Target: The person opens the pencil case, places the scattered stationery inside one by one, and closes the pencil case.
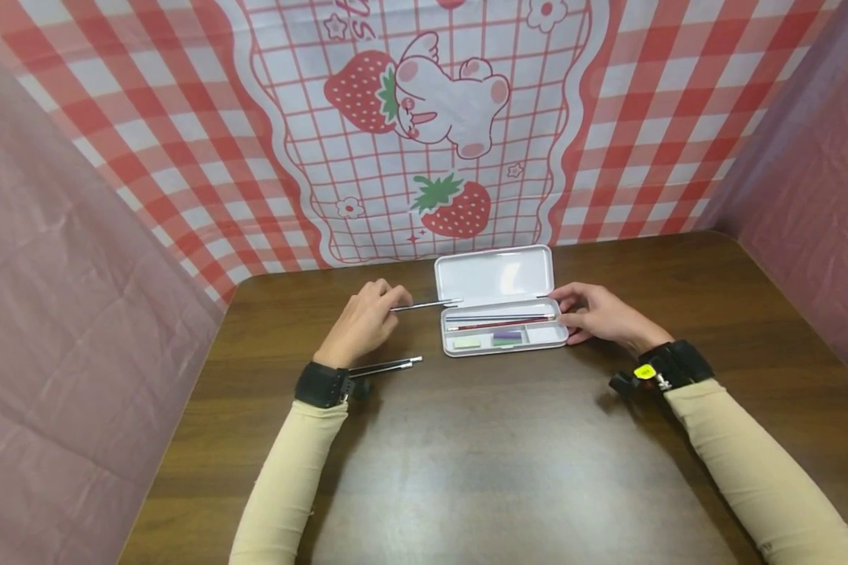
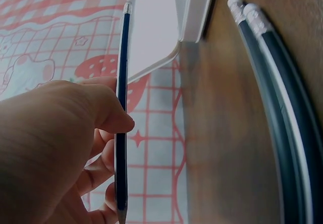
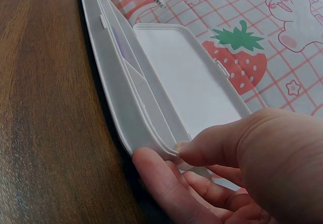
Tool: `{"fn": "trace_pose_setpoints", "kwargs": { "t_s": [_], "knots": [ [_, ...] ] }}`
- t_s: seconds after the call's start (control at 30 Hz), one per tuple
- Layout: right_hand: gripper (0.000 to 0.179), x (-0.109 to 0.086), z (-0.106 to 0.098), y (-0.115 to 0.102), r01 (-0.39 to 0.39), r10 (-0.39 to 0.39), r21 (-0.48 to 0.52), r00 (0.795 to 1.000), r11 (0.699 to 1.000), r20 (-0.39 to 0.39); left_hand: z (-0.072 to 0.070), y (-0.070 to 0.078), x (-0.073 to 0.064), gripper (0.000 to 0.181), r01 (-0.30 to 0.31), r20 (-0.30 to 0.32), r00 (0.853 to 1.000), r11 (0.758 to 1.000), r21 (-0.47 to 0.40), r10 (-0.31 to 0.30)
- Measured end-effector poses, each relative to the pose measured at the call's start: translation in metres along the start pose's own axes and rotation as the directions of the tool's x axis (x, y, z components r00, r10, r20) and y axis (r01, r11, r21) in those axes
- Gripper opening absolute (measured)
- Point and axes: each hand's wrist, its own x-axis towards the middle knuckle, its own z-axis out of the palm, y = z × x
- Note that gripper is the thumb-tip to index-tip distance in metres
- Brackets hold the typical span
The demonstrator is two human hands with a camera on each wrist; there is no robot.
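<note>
My left hand (image 1: 363, 318) pinches a dark blue pencil (image 2: 121, 82) between thumb and fingers, its eraser end pointing toward the white pencil case (image 1: 502, 350). In the head view that eraser end overlaps the left side of the case near the hinge. The case lies with its lid (image 1: 491, 276) raised. My right hand (image 1: 601, 315) grips the case's right end, thumb on the rim and fingers against the outer wall (image 3: 118, 98). Inside lie a red pencil (image 1: 498, 323), a dark pencil (image 1: 480, 318), a pale green block (image 1: 466, 343) and a purple-and-green block (image 1: 506, 337).
Two dark pencils (image 1: 385, 367) with white erasers lie on the brown table (image 1: 509, 455) beside my left wrist. Behind the case hangs a red-and-white checked cloth (image 1: 254, 180) with strawberries. Pink cloth (image 1: 63, 314) covers both sides.
</note>
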Motion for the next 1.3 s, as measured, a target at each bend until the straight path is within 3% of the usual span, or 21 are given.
{"fn": "trace_pose_setpoints", "kwargs": {
  "t_s": [1.07,1.3],
  "knots": [
    [0.056,-0.002,-0.002,-0.001,0.003,-0.003,-0.007,1.000,1.000,0.011,0.042,0.050,0.044,0.033,-0.110,0.075,0.991,0.993,-0.046,0.113],
    [0.055,-0.001,-0.001,-0.002,0.004,-0.004,-0.006,1.000,1.000,0.007,0.109,0.019,0.066,0.036,-0.124,0.056,0.991,0.992,-0.029,0.125]
  ]
}}
